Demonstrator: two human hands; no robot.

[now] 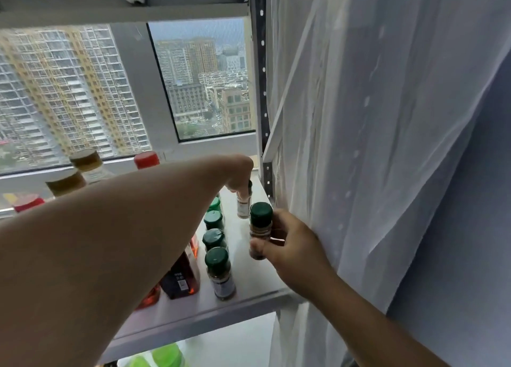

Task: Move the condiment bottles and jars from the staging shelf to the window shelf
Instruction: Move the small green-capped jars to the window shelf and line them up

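My left hand (237,173) reaches across to the back right corner of the window shelf (249,289) and grips the top of a small spice jar (244,205) standing there. My right hand (290,245) holds another green-capped spice jar (260,230) upright, just above the shelf's right side. A row of several green-capped spice jars (217,250) stands in the middle of the shelf. Left of them are a dark sauce bottle (182,275) and red bottles, partly hidden by my left forearm.
Taller bottles with gold caps (85,160) and red caps (146,159) stand at the back left by the window. A white curtain (373,145) hangs close on the right against the shelf post (266,173). Green lids (166,355) show on the shelf below.
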